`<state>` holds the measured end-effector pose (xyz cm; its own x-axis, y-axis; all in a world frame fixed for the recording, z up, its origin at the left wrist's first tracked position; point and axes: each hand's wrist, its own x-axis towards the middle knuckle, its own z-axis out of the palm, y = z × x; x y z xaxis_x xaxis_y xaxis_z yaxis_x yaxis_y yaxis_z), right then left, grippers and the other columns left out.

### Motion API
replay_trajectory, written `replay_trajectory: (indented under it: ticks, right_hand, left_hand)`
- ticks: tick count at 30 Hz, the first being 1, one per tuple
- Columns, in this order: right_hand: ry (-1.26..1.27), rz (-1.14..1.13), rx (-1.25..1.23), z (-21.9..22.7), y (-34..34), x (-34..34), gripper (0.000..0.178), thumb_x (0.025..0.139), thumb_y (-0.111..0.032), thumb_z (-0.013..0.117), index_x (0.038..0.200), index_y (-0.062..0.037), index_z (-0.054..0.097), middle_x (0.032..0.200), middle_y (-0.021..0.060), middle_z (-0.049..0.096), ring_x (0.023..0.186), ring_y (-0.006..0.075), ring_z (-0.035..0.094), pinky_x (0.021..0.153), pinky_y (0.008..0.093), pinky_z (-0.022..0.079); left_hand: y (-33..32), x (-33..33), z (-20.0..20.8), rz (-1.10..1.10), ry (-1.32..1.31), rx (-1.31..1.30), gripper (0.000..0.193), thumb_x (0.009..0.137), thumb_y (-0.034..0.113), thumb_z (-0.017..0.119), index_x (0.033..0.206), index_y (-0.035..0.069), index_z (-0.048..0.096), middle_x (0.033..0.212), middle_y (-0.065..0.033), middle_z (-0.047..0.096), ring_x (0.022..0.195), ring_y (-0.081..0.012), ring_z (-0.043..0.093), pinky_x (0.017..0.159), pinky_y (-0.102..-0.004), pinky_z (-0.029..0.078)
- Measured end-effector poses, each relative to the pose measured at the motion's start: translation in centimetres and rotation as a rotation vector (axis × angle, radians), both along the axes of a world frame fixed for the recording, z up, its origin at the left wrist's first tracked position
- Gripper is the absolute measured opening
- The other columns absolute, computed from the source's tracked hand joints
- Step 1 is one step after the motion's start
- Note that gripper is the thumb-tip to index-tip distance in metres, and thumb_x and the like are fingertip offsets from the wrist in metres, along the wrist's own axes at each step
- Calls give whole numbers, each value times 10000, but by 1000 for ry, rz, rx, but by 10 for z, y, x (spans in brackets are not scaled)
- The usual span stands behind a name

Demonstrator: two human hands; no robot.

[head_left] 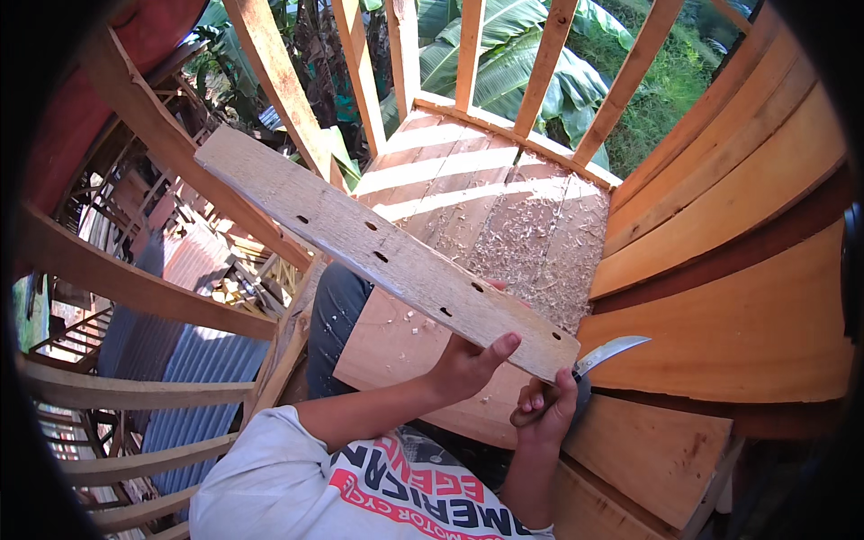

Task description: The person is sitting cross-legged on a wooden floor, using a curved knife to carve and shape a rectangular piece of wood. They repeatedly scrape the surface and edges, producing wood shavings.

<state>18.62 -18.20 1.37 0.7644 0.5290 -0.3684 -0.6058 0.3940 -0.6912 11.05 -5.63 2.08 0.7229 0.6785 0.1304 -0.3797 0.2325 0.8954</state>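
Observation:
A long, pale wooden board with several dark holes lies slantwise before me, its far end up to the left. Gripping it from below near its close end is my left hand, with the thumb along the edge and fingertips showing at the far side. My right hand is closed round the handle of a knife, right beside the board's lower right end. The curved blade points right, away from the board. Part of the handle is hidden by my fingers.
Wood shavings litter the plank floor ahead. Upright slats and rails bound the platform in front and at left. Wooden wall boards stand close on the right. Below at left lies a corrugated metal sheet.

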Motion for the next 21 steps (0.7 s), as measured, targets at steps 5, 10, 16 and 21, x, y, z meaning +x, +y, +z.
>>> replay_trajectory:
  ticks: [5,10,16,21]
  right_hand:
    - [-109,-45,9,-10,-20,12,227,906,-239,579,1054,-79,516,745,26,567,404,65,427,341,195,373]
    - [-119,-87,27,8,-1,16,161,881,-93,572,847,-120,417,614,29,506,369,98,432,329,221,401]
    - [-165,-33,-61,-4,11,33,179,876,-90,583,830,-118,413,598,13,485,360,89,422,325,212,395]
    - [-176,-13,-109,-3,12,47,185,871,-92,588,814,-118,414,605,7,480,360,78,415,322,213,394]
  left_hand:
    - [17,-44,18,-516,356,360,530,954,372,538,1282,-28,424,1147,-173,563,1109,-291,544,949,-395,421]
    - [41,-119,88,-920,478,661,531,842,322,694,1231,19,495,1087,-149,584,1031,-292,562,899,-391,441]
    - [113,-151,82,-67,1124,1370,702,638,304,826,1213,75,497,1200,-152,502,1120,-344,495,959,-447,400]
    - [154,-164,51,-278,1176,1291,655,630,287,816,1172,89,506,1186,-154,487,1145,-367,475,981,-446,388]
